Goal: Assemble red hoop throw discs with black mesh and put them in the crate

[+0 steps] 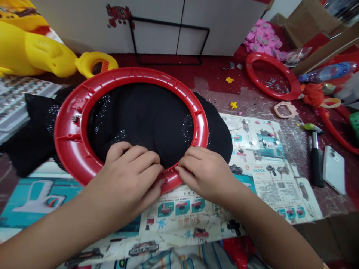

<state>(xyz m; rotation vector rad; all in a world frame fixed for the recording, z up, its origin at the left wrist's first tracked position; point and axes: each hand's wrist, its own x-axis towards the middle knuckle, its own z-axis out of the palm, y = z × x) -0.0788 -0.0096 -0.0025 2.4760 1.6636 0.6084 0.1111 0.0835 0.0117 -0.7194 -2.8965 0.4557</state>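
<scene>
A large red plastic ring (68, 129), with ribs and small pegs on its upturned side, lies over a black cloth (140, 116) dotted with tiny shiny studs. At the ring's near edge, my left hand (134, 173) is closed, its fingers curled over the rim. Just to the right, my right hand (203, 172) grips the same edge with thumb and fingers pressed together. Both sets of fingertips are partly hidden, so anything small between them cannot be made out. Under the ring and cloth lies a printed cardboard sheet (185, 224).
At right are a black-handled hammer (316, 157), a white phone (333, 169) and another red ring (294, 87). A yellow plastic toy (47, 52) and a tray of small round parts (17, 101) stand left. Behind sit a black wire frame (168, 22) and a pile of pink pieces (263, 37).
</scene>
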